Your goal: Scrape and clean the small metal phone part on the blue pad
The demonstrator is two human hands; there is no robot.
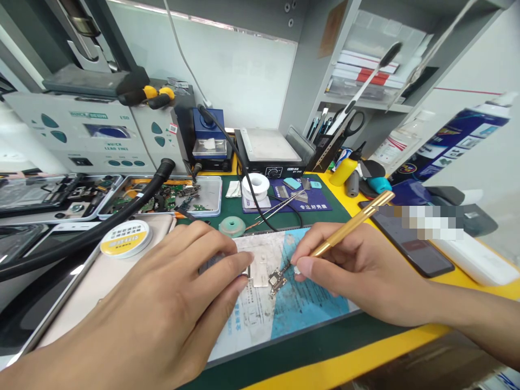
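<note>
Head view: small circuit board (278,281) on blue work mat (300,306), mid-bench. I see right hand (357,265) gripping gold-handled tool (349,225), tip at board. Left hand (174,303) pinches metal plate (260,271) alongside. Black hose (81,233) crosses left. Tray (213,208) behind holds board scraps.

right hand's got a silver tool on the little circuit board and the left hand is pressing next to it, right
No: the tool in the right hand is gold, not silver, as the head view shows. It does meet the circuit board, with the left hand pressing beside it.
</note>
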